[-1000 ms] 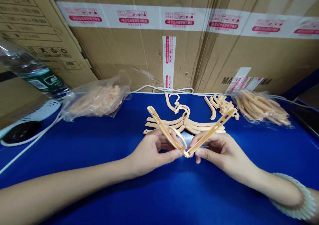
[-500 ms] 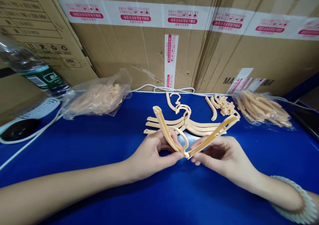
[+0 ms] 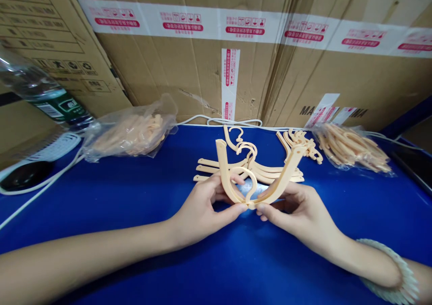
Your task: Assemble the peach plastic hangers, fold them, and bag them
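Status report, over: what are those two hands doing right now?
Both shut: left hand and right hand pinch one hanger at its middle. Its two arms point up. Behind it lies a hanger pile.

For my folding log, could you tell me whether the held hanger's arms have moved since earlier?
Yes. On the hanger, both arm tips swung inward, toward the vertical tape strip behind.
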Demonstrator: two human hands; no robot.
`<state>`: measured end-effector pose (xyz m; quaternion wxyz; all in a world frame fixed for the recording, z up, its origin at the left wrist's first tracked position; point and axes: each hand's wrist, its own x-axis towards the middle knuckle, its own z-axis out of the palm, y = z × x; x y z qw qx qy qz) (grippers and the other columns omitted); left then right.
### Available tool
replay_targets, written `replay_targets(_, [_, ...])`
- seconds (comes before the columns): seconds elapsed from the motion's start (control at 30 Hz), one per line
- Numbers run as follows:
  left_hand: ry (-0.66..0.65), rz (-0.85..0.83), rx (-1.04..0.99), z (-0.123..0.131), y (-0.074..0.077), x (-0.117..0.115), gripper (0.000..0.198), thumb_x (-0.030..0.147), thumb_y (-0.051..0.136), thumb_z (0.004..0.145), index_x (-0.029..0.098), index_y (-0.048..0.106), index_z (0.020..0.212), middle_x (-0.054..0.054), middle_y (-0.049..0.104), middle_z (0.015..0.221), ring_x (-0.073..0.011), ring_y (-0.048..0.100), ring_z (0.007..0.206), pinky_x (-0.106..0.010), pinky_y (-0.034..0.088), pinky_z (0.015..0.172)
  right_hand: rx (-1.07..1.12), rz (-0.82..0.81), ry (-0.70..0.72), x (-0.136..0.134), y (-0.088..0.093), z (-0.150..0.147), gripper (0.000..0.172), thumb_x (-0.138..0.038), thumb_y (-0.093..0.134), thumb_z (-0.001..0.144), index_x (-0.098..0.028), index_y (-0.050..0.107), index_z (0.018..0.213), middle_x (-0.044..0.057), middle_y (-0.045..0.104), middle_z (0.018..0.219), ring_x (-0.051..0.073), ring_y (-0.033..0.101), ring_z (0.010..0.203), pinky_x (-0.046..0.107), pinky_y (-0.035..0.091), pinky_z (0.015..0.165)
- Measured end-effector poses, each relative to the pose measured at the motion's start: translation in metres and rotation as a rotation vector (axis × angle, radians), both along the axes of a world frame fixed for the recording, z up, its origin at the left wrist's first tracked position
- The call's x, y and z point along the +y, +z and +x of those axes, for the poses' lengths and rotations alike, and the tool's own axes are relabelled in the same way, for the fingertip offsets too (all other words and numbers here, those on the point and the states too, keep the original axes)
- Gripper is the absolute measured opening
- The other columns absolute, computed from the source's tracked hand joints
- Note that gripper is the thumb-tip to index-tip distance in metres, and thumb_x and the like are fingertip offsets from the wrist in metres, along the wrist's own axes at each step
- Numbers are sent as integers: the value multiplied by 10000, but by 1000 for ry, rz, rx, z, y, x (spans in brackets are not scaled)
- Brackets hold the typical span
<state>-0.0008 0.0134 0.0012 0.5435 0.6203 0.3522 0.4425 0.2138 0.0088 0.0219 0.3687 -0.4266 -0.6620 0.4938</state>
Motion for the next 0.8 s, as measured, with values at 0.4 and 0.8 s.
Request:
replay_targets(0.4, [210, -217, -333, -25, 38, 27, 266, 235, 805, 763, 151, 591, 896, 4, 699, 713, -102, 671, 637, -204, 575, 667, -132, 499, 63, 48, 48, 53, 161, -284, 853, 745, -233, 745, 854, 33, 721, 837, 188, 687, 777, 288, 549, 661])
replay_targets(0.8, [74, 102, 205, -58, 57, 55, 259, 260, 856, 714, 157, 619, 732, -17, 713, 789, -144, 666, 705, -241, 520, 638, -684, 628, 279, 59, 67, 76, 180, -368, 694, 886, -209, 706, 802, 47, 674, 789, 174, 624, 706, 304, 489, 651])
